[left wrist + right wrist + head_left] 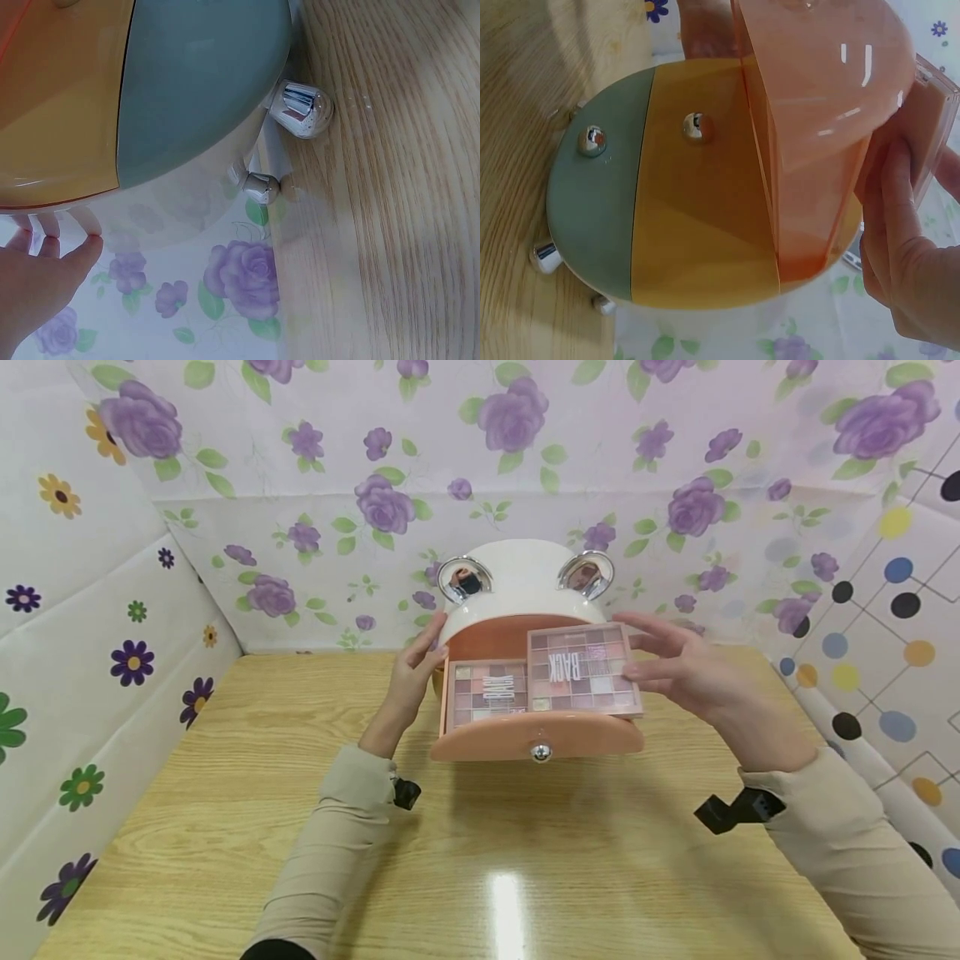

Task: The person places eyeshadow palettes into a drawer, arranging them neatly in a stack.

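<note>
A white rounded drawer cabinet (519, 572) stands on the table, its peach top drawer (480, 742) pulled out. Inside the drawer, at the left, lies one eyeshadow palette (491, 692) with a clear lid. At the right, a second eyeshadow palette (583, 668) is tilted and raised above the drawer's rim. My right hand (686, 681) pinches this palette by its right edge; the right wrist view shows fingers (901, 196) against its underside. My left hand (408, 681) touches the cabinet's left side with its fingers extended, seen also in the left wrist view.
Below the peach drawer, the right wrist view shows a closed yellow drawer (697, 202) and a green one (596, 202), each with a round silver knob. Silver feet (300, 109) hold the cabinet up. Flowered sheets (465, 460) hang behind the wooden table (525, 843).
</note>
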Available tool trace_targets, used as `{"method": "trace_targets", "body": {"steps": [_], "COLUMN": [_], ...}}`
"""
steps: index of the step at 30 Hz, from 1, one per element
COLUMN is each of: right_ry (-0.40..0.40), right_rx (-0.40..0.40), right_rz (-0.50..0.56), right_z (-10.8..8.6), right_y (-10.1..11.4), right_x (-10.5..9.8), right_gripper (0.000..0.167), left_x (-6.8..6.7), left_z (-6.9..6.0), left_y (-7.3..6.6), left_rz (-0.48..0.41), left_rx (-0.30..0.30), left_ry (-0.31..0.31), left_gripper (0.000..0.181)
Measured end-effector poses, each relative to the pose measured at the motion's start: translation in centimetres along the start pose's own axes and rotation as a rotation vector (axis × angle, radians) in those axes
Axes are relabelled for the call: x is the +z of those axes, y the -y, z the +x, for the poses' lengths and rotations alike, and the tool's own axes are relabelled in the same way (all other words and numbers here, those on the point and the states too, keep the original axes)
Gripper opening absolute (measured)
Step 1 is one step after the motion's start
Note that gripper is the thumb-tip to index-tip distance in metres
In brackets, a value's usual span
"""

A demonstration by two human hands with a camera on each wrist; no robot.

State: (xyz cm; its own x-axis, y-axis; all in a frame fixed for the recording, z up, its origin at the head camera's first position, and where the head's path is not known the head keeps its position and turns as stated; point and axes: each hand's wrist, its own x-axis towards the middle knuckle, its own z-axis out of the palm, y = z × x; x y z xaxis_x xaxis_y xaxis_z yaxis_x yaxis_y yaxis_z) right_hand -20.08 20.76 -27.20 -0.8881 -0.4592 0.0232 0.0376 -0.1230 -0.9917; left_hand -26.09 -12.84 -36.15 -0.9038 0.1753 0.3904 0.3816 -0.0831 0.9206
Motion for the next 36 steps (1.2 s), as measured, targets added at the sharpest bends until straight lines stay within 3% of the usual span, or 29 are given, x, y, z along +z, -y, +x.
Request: {"method": "trace_targets", "body": {"steps": [8,16,22,26,33,36], "right_ry": [-0.030,-0.019,0.002,0.016,0.022,0.021], "right_rx": [0.040,0.053,0.070,0.078,0.097,0.120], "right_rz": [-0.001,-0.072,-0.106,-0.110,-0.081,-0.049], "right_z": [0.8,1.8,2.6,3.0,3.5,3.6], "right_y": [0.1,-0.1,-0.5,-0.7,-1.0,-1.1], "right_x": [1.6,2.8,3.9,4.6,5.6,6.0], "right_gripper": [0.064,0.057,0.066,0.069,0.069,0.070], "left_x": [0.8,0.8,0.9,0.9,0.1,0.1], "left_z": [-0.7,-0.8,-0.8,-0.8,0.0,0.0], "left_y": [-2.1,-2.3,-2.4,-2.3,-0.2,0.1], "left_rz": [0.034,0.039,0.039,0.038,-0.004,-0.009], "left_rx": [0.013,0.010,0.010,0.010,0.015,0.011], "left_ry": [-0.002,-0.002,-0.010,-0.011,-0.009,-0.013], "left_gripper": [0.048,0.048,0.047,0.048,0.048,0.048]}}
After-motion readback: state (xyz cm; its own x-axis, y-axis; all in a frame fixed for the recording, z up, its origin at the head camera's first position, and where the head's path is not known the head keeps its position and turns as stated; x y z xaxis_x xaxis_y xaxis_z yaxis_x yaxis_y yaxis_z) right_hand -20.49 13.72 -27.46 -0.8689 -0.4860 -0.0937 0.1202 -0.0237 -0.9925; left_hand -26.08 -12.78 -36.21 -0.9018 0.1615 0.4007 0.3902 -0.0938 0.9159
